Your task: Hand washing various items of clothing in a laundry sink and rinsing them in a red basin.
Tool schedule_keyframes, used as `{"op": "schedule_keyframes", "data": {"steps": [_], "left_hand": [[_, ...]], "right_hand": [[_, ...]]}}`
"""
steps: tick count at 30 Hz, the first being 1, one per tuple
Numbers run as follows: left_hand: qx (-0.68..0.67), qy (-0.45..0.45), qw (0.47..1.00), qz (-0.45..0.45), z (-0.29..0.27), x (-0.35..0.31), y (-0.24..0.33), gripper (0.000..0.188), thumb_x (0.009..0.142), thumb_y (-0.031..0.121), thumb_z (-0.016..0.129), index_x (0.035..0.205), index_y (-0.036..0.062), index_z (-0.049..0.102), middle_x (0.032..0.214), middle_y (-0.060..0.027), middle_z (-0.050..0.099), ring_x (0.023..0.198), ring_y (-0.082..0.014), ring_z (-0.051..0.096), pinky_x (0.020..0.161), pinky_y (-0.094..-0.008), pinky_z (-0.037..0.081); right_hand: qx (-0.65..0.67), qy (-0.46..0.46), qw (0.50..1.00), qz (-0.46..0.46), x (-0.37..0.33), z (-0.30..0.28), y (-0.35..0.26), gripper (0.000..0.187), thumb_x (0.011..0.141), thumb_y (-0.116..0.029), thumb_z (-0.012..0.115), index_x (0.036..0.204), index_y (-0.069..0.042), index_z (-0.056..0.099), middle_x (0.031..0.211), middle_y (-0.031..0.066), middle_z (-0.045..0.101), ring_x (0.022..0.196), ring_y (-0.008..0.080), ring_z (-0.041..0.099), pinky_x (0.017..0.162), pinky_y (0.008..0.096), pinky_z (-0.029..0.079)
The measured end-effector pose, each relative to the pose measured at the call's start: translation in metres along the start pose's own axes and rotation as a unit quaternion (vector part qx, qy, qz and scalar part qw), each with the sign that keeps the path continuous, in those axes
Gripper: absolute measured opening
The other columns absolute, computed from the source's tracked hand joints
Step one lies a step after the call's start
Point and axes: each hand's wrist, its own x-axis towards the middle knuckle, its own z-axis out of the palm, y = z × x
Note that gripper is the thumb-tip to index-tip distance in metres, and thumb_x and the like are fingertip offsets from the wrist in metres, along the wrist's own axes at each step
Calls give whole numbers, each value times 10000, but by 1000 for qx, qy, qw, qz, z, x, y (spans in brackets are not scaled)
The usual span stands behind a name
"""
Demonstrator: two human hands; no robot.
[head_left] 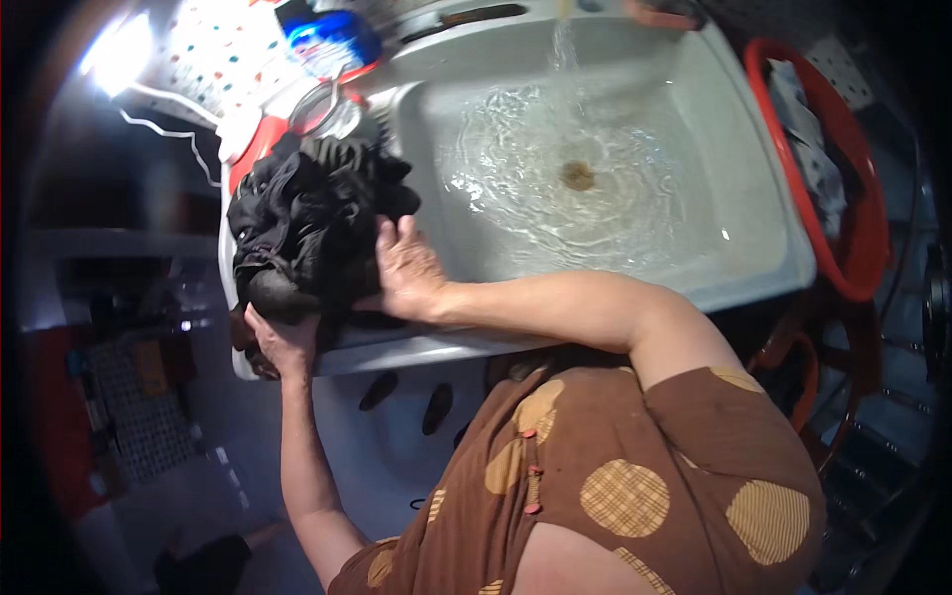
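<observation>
A bulky heap of black clothes [322, 203] sits on the left ledge of a pale sink [714, 129]. My left hand [285, 340] grips the heap at its near left corner, fingers partly buried under the cloth. Against the heap's right side my right hand [411, 273] is pressed, its thumb and fingers on the fabric and some of them hidden by it. Both hands hold the bundle between them. In the basin, rippling water [555, 178] surrounds a brown drain [577, 177], fed by a running stream [564, 45] from the top edge.
A red tub [868, 213] holding light cloth stands right of the sink. Behind the heap are a strainer [317, 107], a red container [260, 149] and a blue packet [335, 45]. A dark-handled tool [483, 14] lies on the back rim. White cable [174, 131] hangs at the left.
</observation>
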Motion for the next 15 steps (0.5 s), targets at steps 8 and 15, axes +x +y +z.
{"op": "schedule_keyframes", "data": {"steps": [8, 15], "left_hand": [[-31, 24, 978, 205, 10, 16, -38, 595, 595, 290, 770, 1048, -38, 565, 957, -177, 616, 888, -376, 601, 796, -396, 473], [-6, 23, 942, 336, 15, 26, -51, 395, 651, 258, 690, 932, -8, 610, 875, -139, 632, 773, -346, 619, 686, -391, 484]], "right_hand": [[-74, -49, 983, -159, 30, -2, 22, 867, 593, -510, 760, 1131, 72, 410, 908, 253, 509, 718, 359, 617, 601, 399, 525], [-59, 0, 957, -283, 49, 7, 38, 752, 579, -461, 767, 1069, 35, 487, 780, 189, 556, 645, 308, 626, 567, 371, 533]]}}
